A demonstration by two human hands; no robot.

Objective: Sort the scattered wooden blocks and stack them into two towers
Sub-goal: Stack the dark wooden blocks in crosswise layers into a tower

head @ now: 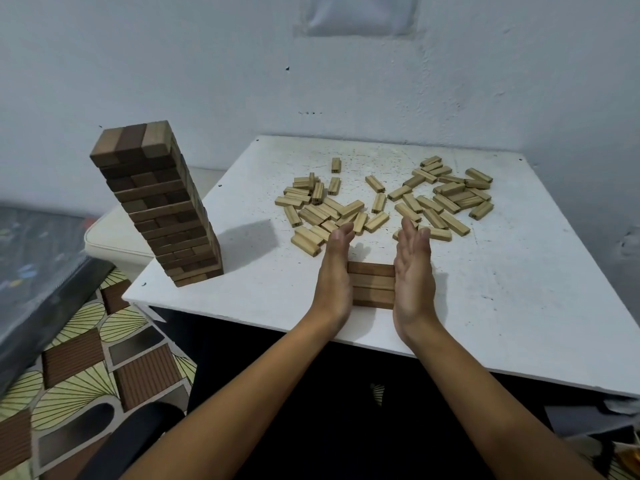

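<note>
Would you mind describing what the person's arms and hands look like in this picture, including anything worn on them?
Both arms are bare from the lower frame edge up to the hands: no sleeves show. The left hand and the right hand wear no gloves, and no rings, watch, bracelet or markings are visible on the sides that face the camera. The forearms are slim.

no legible text, label, brand or number anywhere; small dark marks show on the end faces of several pale blocks [377, 202] scattered on the white table [519, 289], too small to read
</note>
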